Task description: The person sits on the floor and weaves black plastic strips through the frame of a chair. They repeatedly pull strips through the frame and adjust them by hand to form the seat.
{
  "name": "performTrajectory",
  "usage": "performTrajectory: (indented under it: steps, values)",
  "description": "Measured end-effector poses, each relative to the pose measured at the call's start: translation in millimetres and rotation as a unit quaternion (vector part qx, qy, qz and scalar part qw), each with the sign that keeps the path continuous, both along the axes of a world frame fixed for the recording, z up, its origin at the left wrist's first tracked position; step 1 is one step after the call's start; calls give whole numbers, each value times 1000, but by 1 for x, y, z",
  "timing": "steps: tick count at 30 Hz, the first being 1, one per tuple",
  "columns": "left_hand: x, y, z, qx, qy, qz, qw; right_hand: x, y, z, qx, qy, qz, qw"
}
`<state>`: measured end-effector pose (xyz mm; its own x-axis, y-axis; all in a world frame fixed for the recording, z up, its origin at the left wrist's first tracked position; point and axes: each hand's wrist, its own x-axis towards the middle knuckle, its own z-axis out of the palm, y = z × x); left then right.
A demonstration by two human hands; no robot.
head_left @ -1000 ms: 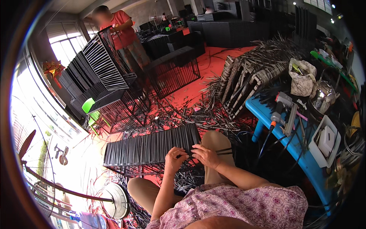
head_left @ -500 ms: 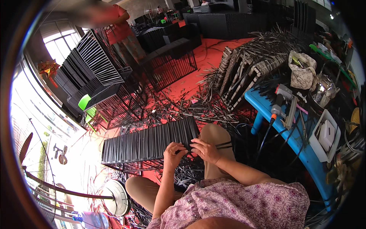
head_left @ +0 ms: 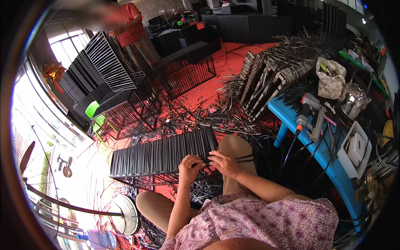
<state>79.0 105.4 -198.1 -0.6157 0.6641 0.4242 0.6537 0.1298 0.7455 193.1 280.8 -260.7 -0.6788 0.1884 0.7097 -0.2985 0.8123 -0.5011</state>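
A long frame [head_left: 164, 155] wrapped with black flat strips lies in front of me, its right end by my right knee. At its near right corner my left hand [head_left: 191, 167] is closed, thumb and fingers pinched at the edge. Just beside it, my right hand [head_left: 225, 164] is closed with bent fingers at the same corner. Black strips [head_left: 245, 158] trail from under my right hand across my knee. What lies between the fingertips is dark and mostly hidden, but it looks like a black strip.
A blue table [head_left: 310, 154] at right carries a power tool [head_left: 305, 114], a white tray [head_left: 354, 151] and a cloth bag [head_left: 331, 77]. Loose strips [head_left: 204, 118] litter the red floor. A fan [head_left: 125, 214] stands at left. Frames [head_left: 183, 71] and a person [head_left: 133, 33] are beyond.
My hands stay almost in place at the frame's corner. In the background the person's arm and body have shifted slightly.
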Motion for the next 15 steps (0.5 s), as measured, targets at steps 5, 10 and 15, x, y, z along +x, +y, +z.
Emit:
performTrajectory:
  steps: [5, 10, 15]
  values:
    - [-2, 0, -6, 2, -10, 1, 1000, -2, -1, -4, -2, 8, -5, 1000]
    - [-2, -1, -7, 5, -7, 2, 1000, 0, -1, -2, -3, -2, -5, 1000]
    - [-3, -1, -8, 12, 1, 1, 1000, -1, -1, -2, 6, 8, -9, 1000]
